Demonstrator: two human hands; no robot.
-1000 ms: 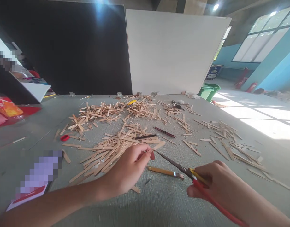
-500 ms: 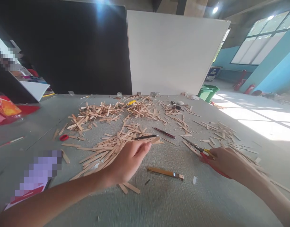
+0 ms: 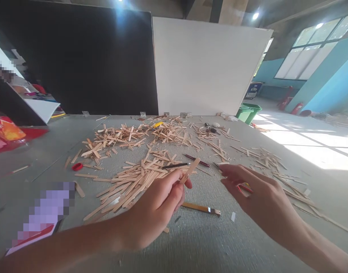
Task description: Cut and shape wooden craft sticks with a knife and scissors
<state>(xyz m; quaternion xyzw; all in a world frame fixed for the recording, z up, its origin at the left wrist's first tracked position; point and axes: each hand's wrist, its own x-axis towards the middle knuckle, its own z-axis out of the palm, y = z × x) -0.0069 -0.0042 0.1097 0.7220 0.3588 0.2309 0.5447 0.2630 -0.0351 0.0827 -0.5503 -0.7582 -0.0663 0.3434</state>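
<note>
My left hand (image 3: pixel 162 204) is closed around a wooden craft stick (image 3: pixel 193 168), pinched between thumb and fingers with its rounded end pointing up and right. My right hand (image 3: pixel 256 193) is empty, thumb and fingers apart, hovering over the scissors (image 3: pixel 244 188). Those lie on the table, mostly covered by the hand; part of the red and yellow handle and a dark tip show. Below the left hand's fingers lies a yellow utility knife (image 3: pixel 200 207), its far end hidden. Behind that hand spreads a loose pile of craft sticks (image 3: pixel 145 174).
A black pen (image 3: pixel 176 165) and a dark red pen (image 3: pixel 198 160) lie past my hands. Farther back are stick heaps (image 3: pixel 117 136), a red ring (image 3: pixel 77 167) and keys (image 3: pixel 210 128). Black and white panels (image 3: pixel 210 68) stand along the table's far edge.
My right hand has let go of the scissors and moved left and up. My left hand has turned and shifted right, tilting the craft stick more upright.
</note>
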